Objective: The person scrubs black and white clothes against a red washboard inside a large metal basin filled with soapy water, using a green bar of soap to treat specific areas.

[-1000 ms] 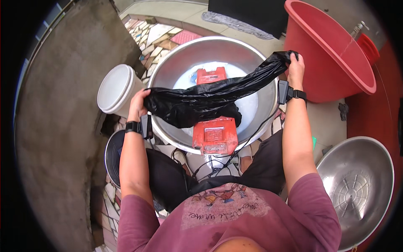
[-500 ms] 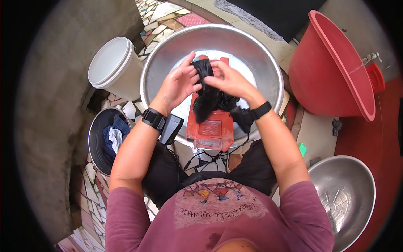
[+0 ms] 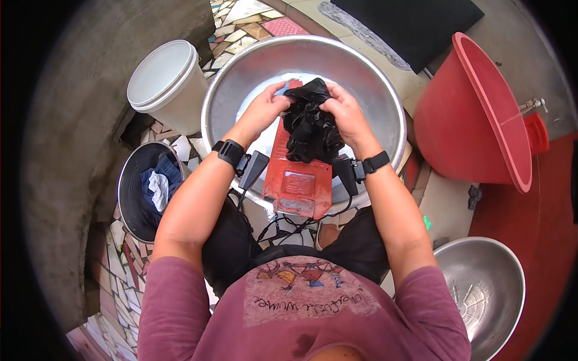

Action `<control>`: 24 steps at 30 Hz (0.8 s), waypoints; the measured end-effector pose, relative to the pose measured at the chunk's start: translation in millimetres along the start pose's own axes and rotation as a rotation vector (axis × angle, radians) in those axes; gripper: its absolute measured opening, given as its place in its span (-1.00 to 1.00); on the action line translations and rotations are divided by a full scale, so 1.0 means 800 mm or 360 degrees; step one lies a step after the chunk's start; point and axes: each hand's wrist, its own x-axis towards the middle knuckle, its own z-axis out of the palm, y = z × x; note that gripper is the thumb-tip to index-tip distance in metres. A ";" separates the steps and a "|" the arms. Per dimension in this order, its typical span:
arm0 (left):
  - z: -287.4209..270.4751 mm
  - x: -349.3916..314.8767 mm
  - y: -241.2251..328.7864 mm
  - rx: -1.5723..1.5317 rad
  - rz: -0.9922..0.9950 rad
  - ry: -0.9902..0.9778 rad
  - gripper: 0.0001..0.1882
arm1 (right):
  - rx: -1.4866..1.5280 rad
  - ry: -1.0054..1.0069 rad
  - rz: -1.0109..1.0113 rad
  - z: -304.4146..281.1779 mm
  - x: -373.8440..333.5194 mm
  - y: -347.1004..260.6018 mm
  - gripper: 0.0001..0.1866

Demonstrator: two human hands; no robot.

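Between my two hands hangs a wet black cloth garment (image 3: 310, 129), bunched and creased; its exact kind I cannot make out. My left hand (image 3: 271, 105) pinches its upper left edge, and my right hand (image 3: 343, 114) grips its upper right side. Below the cloth, a red plastic washboard (image 3: 299, 183) slants out of a wide metal basin (image 3: 238, 72), its near end resting over the basin's front rim. Soapy, whitish water (image 3: 259, 141) lies in the basin. The cloth covers much of the board's ridged middle.
Left of the basin stand a lidded white bucket (image 3: 159, 75) and a dark bucket (image 3: 135, 210) holding blue and white clothes (image 3: 159, 186). A large red tub (image 3: 457, 120) tilts at the right, near a tap (image 3: 533, 105). An empty metal bowl (image 3: 487, 283) sits at the lower right.
My left hand has gone from spread fingers to pinching the cloth. The cloth has been lifted and spread wider between both hands, and my right hand has moved slightly right.
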 end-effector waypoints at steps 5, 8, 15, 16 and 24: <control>0.008 0.028 -0.051 0.0021 0.0121 -0.0108 -0.43 | 0.0612 0.0074 0.0060 -0.001 -0.012 -0.028 -0.54; 0.028 0.034 -0.053 0.0377 0.0055 -0.0113 -0.50 | 0.0765 0.0131 0.0053 -0.013 -0.018 -0.033 -0.53; 0.083 0.054 -0.082 0.0485 0.0590 0.0063 -0.56 | 0.0537 0.0076 0.0009 -0.004 -0.047 -0.079 -0.43; 0.085 0.062 -0.088 0.0289 0.0561 0.0034 -0.65 | 0.0419 0.0069 -0.0041 0.000 -0.048 -0.084 -0.43; 0.093 0.062 -0.013 -0.0226 0.0060 -0.0165 -0.81 | -0.0823 0.0646 -0.0184 -0.117 -0.061 -0.140 -0.53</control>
